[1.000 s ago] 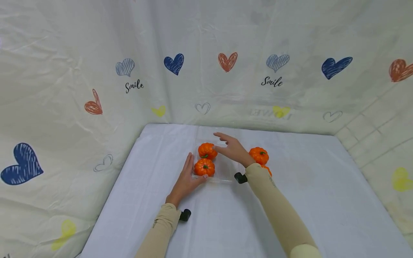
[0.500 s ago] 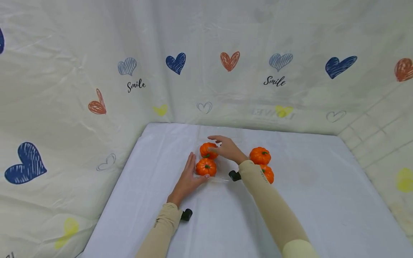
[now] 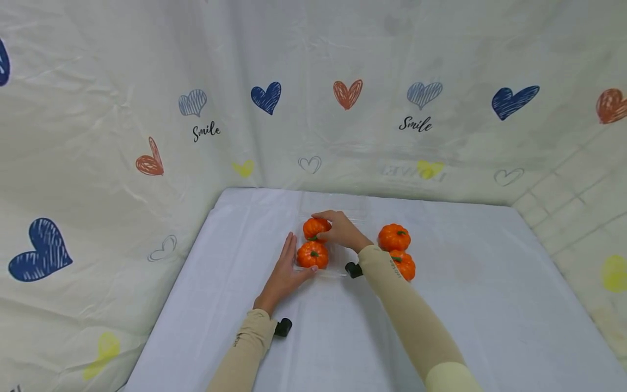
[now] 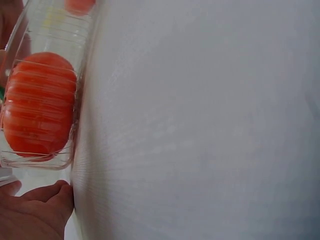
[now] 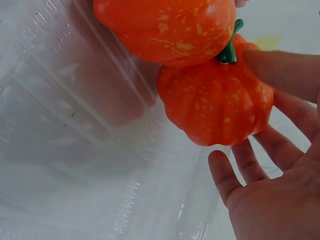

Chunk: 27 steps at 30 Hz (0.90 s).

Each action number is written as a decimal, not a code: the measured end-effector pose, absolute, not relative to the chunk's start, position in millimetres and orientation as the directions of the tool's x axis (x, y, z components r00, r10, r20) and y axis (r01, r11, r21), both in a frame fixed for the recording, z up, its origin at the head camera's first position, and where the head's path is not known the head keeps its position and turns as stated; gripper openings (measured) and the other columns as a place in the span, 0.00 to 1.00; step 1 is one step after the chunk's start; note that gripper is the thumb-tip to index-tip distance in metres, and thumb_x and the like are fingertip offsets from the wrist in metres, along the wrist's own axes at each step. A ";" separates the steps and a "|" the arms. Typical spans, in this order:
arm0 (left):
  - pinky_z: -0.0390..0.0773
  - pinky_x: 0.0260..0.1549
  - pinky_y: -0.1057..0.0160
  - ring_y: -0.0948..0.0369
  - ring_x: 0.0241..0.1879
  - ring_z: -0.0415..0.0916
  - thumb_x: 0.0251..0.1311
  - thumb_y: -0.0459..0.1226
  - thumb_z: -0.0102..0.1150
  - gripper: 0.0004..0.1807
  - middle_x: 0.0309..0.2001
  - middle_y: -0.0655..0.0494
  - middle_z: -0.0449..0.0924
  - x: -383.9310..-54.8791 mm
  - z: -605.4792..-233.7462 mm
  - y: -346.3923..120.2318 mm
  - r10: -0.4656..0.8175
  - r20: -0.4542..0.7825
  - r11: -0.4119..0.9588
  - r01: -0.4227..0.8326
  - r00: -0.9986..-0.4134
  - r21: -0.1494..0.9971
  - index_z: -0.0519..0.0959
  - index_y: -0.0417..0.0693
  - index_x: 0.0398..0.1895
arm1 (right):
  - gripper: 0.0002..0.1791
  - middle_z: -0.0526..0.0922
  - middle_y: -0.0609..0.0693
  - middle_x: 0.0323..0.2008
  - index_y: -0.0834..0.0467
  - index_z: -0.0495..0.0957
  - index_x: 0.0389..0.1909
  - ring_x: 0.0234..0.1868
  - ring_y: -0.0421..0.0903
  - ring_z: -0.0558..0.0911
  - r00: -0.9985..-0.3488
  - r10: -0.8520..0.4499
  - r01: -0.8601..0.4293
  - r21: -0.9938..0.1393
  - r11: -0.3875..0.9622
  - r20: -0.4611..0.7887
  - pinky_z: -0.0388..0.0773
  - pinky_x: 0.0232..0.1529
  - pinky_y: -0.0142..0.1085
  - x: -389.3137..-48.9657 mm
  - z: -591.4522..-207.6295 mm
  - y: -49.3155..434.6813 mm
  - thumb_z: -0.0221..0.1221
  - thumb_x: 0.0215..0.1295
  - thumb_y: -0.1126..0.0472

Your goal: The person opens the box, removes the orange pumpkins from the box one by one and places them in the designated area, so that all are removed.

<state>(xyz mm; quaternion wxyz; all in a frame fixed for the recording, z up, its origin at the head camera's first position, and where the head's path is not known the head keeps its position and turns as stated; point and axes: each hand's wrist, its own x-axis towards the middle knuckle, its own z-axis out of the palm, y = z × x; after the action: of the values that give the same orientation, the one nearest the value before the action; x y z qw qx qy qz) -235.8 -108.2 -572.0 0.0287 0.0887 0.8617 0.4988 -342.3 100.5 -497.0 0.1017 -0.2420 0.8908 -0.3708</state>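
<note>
A clear plastic clamshell box (image 3: 338, 262) lies on the table with two small orange pumpkins in its left side. My right hand (image 3: 344, 231) holds the far pumpkin (image 3: 313, 226), thumb beside its green stem and fingers round its other side, as the right wrist view shows. The near pumpkin (image 3: 312, 255) touches it. My left hand (image 3: 285, 276) rests at the box's left front corner, fingers straight along the left side, thumb at the front edge. In the left wrist view a pumpkin (image 4: 40, 105) shows through the ribbed clear wall.
To the right of the box two more pumpkins stand on the white cloth, one farther back (image 3: 394, 237) and one nearer (image 3: 404, 264), partly behind my right sleeve. The clear lid (image 3: 333, 202) lies folded back toward the heart-patterned curtain (image 3: 303, 109).
My right hand has moved left and down onto the far pumpkin, and its fingers have closed round it. The left hand stays at the box.
</note>
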 end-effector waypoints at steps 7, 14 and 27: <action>0.55 0.78 0.43 0.55 0.85 0.40 0.64 0.64 0.68 0.63 0.88 0.65 0.32 -234.8 -571.5 -107.5 0.180 0.038 0.478 0.121 -0.983 0.870 0.42 0.50 0.89 | 0.30 0.78 0.58 0.70 0.58 0.77 0.74 0.70 0.59 0.74 -0.864 -0.503 -0.376 -0.676 0.634 0.009 0.72 0.72 0.54 -343.0 -495.6 99.4 0.67 0.72 0.68; 0.52 0.79 0.44 0.55 0.85 0.39 0.65 0.61 0.69 0.62 0.88 0.63 0.32 -234.0 -569.1 -107.4 0.187 0.044 0.499 0.134 -0.981 0.856 0.42 0.48 0.89 | 0.29 0.78 0.59 0.69 0.61 0.77 0.73 0.69 0.59 0.76 -0.852 -0.517 -0.424 -0.680 0.598 0.076 0.73 0.72 0.54 -339.7 -486.3 104.8 0.67 0.72 0.69; 0.53 0.79 0.42 0.53 0.85 0.41 0.64 0.62 0.69 0.63 0.88 0.61 0.32 -232.4 -565.5 -105.4 0.176 0.024 0.505 0.111 -0.984 0.856 0.43 0.48 0.89 | 0.29 0.78 0.57 0.70 0.59 0.77 0.73 0.67 0.58 0.77 -0.871 -0.482 -0.395 -0.723 0.567 0.097 0.76 0.69 0.52 -335.3 -477.2 118.2 0.68 0.73 0.67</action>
<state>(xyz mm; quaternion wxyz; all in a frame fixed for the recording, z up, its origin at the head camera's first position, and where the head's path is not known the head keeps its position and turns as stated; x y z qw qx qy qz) -232.4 -105.4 -565.5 0.0330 0.0830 0.8670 0.4903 -335.3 118.2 -477.2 0.0557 -0.2483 0.8834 -0.3936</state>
